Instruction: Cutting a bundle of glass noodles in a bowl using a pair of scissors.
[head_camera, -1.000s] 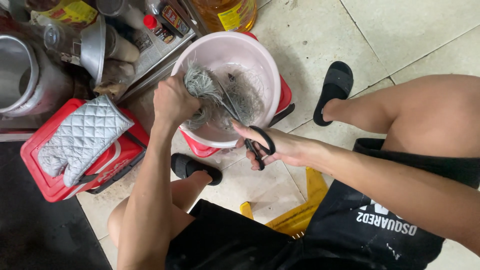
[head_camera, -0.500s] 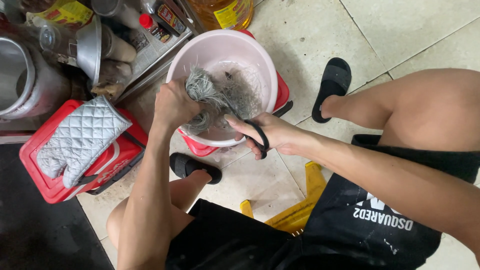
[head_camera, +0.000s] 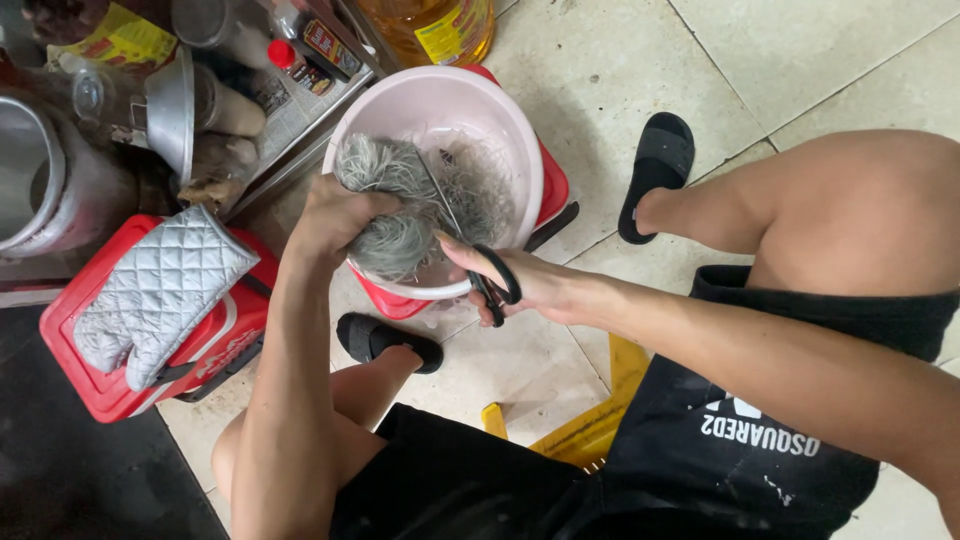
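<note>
Gripping a grey bundle of noodles (head_camera: 395, 205) over the pink basin (head_camera: 500, 120) on the floor, the left hand (head_camera: 335, 215) stays bent at the wrist, while the right hand (head_camera: 525, 285) grasps black-handled scissors (head_camera: 480, 265), blades reaching into the strands.

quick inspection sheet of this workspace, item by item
surface: pale tiled floor, dark mat at lower left.
job's things: grey noodle bundle held over a pink basin; black-handled scissors, blades in the strands.
clutter: quilted grey oven mitt on a red box; oil bottle, metal pots, red-capped bottle.
grippers: left hand clutches the bundle; right hand has fingers through the scissor loops.
cables: nothing seen.
surroundings: black sandals, yellow stool under the seated person.
</note>
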